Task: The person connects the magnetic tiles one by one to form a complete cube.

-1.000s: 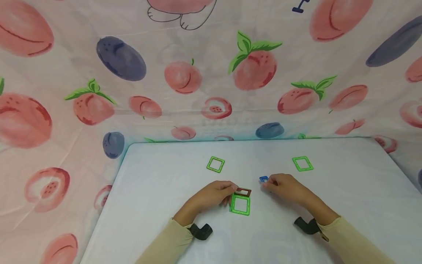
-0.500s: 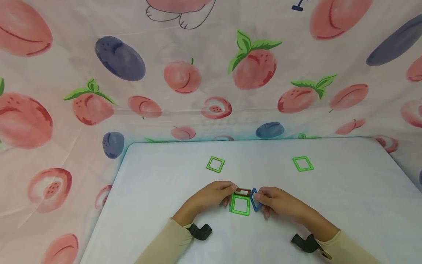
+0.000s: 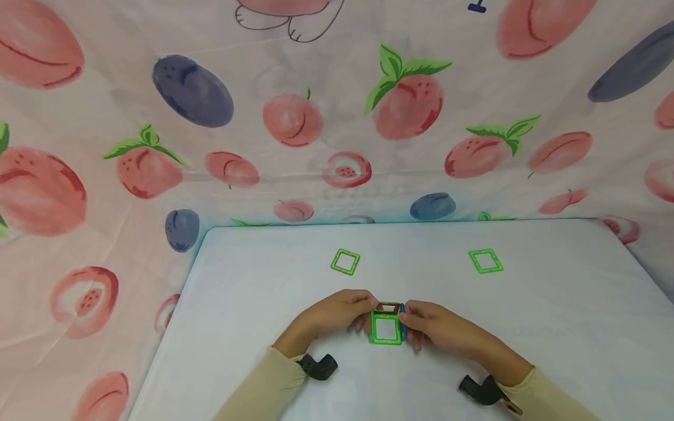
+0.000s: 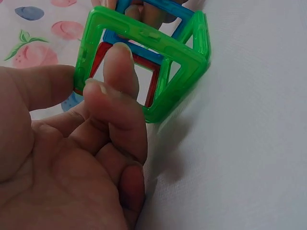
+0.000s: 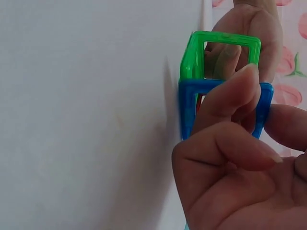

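Between both hands stands a small open box of see-through square magnetic tiles. In the head view a green magnetic tile (image 3: 386, 342) faces up toward me, with a red magnetic tile (image 3: 388, 303) along its far edge. My left hand (image 3: 337, 316) pinches another green magnetic tile (image 4: 144, 31) on the left side, thumb at its edge. On the right side, a blue magnetic tile (image 5: 188, 105) is pinched by my right hand (image 3: 447, 327), its edge against the green ones. Fingers partly cover the red and blue tiles in the wrist views.
Two loose green magnetic tiles lie farther back on the white table (image 3: 263, 275): one left of centre (image 3: 334, 260), one at the right (image 3: 487, 271). A fruit-patterned cloth (image 3: 295, 175) hangs behind the table and at its left.
My right hand has brought the blue magnetic tile left and toward me, turning it upright against the right side of the green and red tiles. My left hand has stayed almost still.
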The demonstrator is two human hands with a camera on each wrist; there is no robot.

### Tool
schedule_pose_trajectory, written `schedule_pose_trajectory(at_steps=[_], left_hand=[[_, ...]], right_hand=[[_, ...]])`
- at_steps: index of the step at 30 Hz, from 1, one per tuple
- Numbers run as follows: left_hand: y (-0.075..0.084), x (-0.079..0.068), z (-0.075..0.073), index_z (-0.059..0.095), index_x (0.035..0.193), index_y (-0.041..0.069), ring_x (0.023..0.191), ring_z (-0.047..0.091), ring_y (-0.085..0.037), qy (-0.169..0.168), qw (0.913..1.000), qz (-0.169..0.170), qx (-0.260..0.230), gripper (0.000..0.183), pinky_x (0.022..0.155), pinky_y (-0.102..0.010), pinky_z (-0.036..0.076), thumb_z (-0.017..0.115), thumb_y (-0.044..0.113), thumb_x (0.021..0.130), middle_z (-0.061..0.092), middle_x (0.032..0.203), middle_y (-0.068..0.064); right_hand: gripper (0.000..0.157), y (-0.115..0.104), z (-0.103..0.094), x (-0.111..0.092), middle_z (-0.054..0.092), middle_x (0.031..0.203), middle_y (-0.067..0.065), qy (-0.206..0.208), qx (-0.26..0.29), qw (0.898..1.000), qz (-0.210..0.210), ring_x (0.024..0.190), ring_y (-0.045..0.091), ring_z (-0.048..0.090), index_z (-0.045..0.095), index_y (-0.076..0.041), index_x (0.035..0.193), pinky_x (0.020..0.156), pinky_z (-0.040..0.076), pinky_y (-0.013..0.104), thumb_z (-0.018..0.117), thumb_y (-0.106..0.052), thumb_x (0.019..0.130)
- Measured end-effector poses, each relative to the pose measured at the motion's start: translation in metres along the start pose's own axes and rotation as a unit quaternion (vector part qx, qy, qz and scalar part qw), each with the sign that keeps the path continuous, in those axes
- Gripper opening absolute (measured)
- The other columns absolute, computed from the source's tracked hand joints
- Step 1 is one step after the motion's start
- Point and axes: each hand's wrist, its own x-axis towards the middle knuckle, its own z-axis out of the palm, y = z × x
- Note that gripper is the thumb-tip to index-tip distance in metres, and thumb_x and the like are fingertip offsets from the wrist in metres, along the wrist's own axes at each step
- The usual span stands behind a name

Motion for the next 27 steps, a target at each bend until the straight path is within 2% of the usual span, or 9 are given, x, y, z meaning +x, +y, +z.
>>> schedule_pose_trajectory(at_steps=[6,11,16,20,23,27], left_hand=[[0.001,0.000,-0.001,0.068,0.116,0.009,0.071,0.053,-0.016,-0.005,0.9999,-0.004,-0.008,0.032,0.075,-0.027,0.043,0.049,0.033,0.109,0.064,0.075,-0.001],[0.001,-0.001,0.000,0.068,0.115,0.006,0.071,0.052,-0.017,-0.012,0.9999,0.002,-0.008,0.034,0.074,-0.029,0.042,0.048,0.033,0.109,0.064,0.076,-0.002],[0.001,0.000,0.000,0.068,0.115,0.005,0.070,0.052,-0.017,-0.015,0.9998,0.003,-0.009,0.036,0.073,-0.028,0.042,0.047,0.034,0.110,0.064,0.075,-0.002],[0.003,0.000,-0.001,0.069,0.113,0.007,0.067,0.049,-0.015,-0.009,0.9999,-0.005,-0.006,0.037,0.068,-0.026,0.039,0.047,0.036,0.110,0.061,0.073,0.000],[0.004,-0.001,-0.001,0.072,0.110,0.009,0.064,0.045,-0.013,-0.002,0.9999,-0.015,-0.005,0.032,0.063,-0.025,0.036,0.052,0.034,0.108,0.057,0.070,0.001],[0.005,-0.002,0.000,0.072,0.117,0.016,0.061,0.044,-0.012,0.003,0.9996,-0.025,0.010,0.025,0.061,-0.026,0.035,0.059,0.034,0.104,0.055,0.069,0.001]], right_hand=[[0.038,-0.003,-0.001,-0.002,0.059,0.084,0.008,-0.018,0.012,1.000,0.006,0.074,0.019,0.058,0.050,0.005,0.104,0.064,0.039,0.027,0.048,-0.033,0.110],[0.037,-0.005,-0.002,-0.002,0.060,0.082,0.008,0.005,-0.067,0.998,0.007,0.072,0.019,0.057,0.056,-0.003,0.099,0.065,0.042,0.029,0.049,-0.038,0.109],[0.037,-0.006,-0.003,-0.005,0.058,0.075,0.002,0.063,-0.145,0.987,0.012,0.066,0.014,0.052,0.061,-0.010,0.092,0.058,0.039,0.027,0.056,-0.045,0.104],[0.029,-0.004,-0.002,-0.008,0.056,0.074,-0.005,0.079,-0.179,0.980,-0.032,0.066,0.008,0.050,0.064,-0.014,0.090,0.059,0.040,0.024,0.066,-0.042,0.099],[0.024,-0.003,-0.001,-0.010,0.057,0.074,-0.007,0.098,-0.203,0.972,-0.067,0.066,0.005,0.050,0.066,-0.017,0.090,0.059,0.041,0.024,0.068,-0.039,0.098],[0.016,-0.005,-0.003,-0.010,0.059,0.075,-0.010,0.139,-0.243,0.956,-0.086,0.068,0.004,0.050,0.071,-0.019,0.094,0.061,0.043,0.023,0.068,-0.034,0.099]])
